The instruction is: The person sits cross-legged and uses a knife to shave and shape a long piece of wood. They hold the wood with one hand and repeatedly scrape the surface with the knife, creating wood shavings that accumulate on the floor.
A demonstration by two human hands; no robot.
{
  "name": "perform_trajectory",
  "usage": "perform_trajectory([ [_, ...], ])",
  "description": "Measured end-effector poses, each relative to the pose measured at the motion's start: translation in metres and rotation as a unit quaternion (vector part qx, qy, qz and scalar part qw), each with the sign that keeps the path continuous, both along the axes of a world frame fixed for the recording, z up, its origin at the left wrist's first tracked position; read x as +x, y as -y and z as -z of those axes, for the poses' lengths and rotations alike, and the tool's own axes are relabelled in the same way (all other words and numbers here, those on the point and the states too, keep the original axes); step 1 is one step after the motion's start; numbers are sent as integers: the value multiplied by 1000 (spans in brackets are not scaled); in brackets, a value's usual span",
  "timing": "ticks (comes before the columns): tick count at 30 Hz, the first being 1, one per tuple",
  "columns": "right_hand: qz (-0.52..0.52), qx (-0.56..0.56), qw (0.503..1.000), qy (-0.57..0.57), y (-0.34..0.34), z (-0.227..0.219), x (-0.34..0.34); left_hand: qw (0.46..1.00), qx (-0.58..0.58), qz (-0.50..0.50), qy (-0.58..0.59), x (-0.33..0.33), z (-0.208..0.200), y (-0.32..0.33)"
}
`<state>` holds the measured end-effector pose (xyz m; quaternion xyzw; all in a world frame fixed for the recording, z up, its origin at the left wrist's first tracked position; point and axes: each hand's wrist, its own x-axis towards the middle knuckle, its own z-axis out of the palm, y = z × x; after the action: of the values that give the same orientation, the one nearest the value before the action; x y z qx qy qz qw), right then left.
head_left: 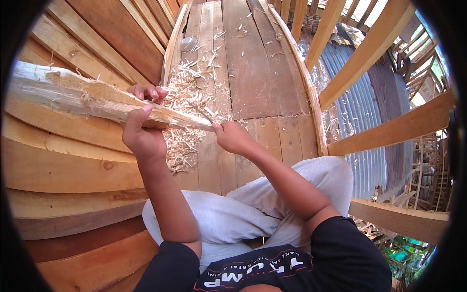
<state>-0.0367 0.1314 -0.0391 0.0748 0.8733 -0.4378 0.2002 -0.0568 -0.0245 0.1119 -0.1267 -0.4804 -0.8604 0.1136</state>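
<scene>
A long, rough wooden pole [92, 97] runs from the far left toward the middle, narrowing to a pale shaved end. My left hand [144, 136] is closed around it from below, with the thumb on the near side and the fingertips over the far side. My right hand [232, 138] is closed at the narrow end. A thin dark knife blade [207, 116] shows by its fingers, against the pole; the handle is hidden in the hand.
Curled wood shavings [182, 141] cover the plank floor [253, 68] beyond my crossed legs. A small clear cup [188, 44] lies among them. A board wall [68, 160] stands close on the left. Wooden railings [389, 129] and corrugated metal sheets [362, 107] are on the right.
</scene>
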Motion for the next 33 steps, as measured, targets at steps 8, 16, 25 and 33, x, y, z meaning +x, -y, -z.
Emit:
perform_trajectory([
  [8, 102, 30, 994, -25, -3, 54, 3, 993, 30, -112, -26, -13, 16, -2],
  [16, -2, -16, 999, -43, -6, 7, 5, 989, 12, -145, -38, -4, 13, -9],
  [25, -42, 21, 999, -22, -4, 5, 4, 990, 82, -111, -34, -5, 15, 2],
  [33, 5, 28, 999, -20, -25, 73, 2, 987, 75, -143, -9, -1, 12, -5],
])
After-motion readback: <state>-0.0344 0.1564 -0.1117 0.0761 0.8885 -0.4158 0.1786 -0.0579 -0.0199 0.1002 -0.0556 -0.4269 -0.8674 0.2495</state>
